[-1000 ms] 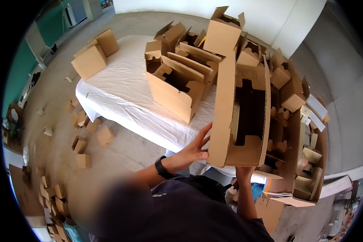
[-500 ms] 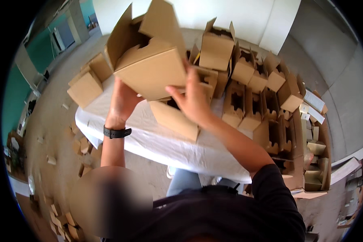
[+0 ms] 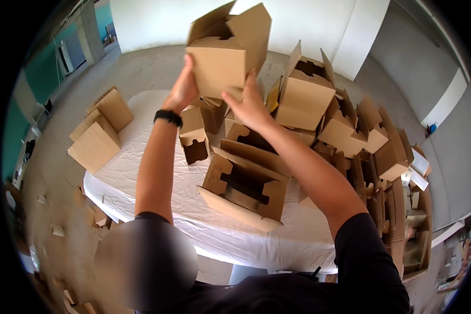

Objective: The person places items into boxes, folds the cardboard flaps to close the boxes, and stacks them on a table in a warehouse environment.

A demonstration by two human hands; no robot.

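Observation:
Raised over the far side of the table, a brown cardboard box with its top flaps standing up is held between both my hands. My left hand, with a black watch on the wrist, grips its lower left side. My right hand supports the lower right corner, thumb on the front face. Below my arms a wide cardboard box with notched edges lies on the white cloth, its opening showing. A smaller notched box sits under my left hand, beside other boxes partly hidden by my right forearm.
A white cloth covers the table. Two boxes stand at its left edge. To the right, a tall flapped box rises above rows of notched boxes, with a large carton beside them. Loose cardboard pieces litter the floor at left.
Both hands have carried the box farther away and to the right, turning it more upright. The view has shifted, so more of the wide notched box and the cloth shows.

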